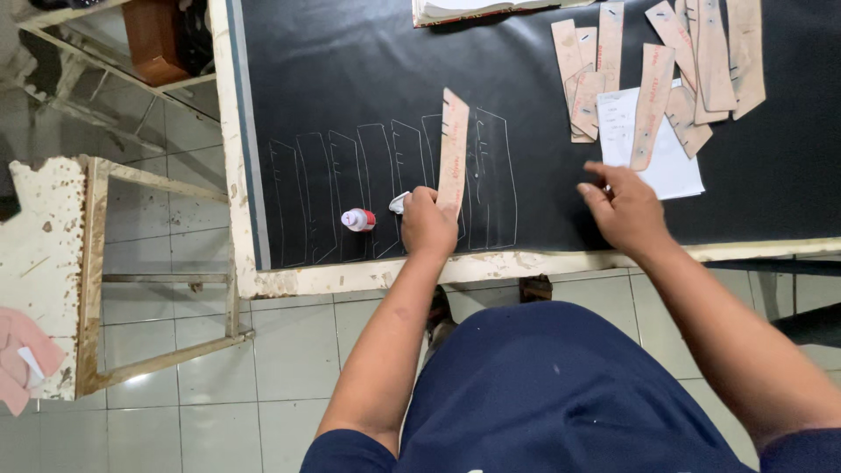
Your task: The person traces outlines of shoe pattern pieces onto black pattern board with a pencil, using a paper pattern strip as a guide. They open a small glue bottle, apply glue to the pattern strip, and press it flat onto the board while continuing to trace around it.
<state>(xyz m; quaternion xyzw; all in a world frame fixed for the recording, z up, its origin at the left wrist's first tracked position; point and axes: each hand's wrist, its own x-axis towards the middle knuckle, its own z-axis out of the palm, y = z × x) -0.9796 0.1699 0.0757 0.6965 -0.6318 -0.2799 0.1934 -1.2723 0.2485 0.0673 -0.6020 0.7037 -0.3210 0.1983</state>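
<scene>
My left hand point(427, 223) grips the lower end of a long tan cardboard template strip point(453, 144) that lies on a black sheet point(350, 79), over white traced outlines point(385, 188). A small white piece point(399, 203), perhaps chalk, sticks out beside the same hand. A small white bottle with a red band point(357, 220) lies just left of that hand. My right hand point(626, 210) hovers with its fingers loosely curled below a white paper point(674, 162), near a pile of tan template strips point(666, 70). It holds nothing that I can see.
The black sheet covers a worn white-edged table point(368, 276). An open book point(473, 9) lies at the far edge. A paint-chipped wooden frame point(96, 271) stands on the tiled floor at left, with pink cloth point(22, 359) on it.
</scene>
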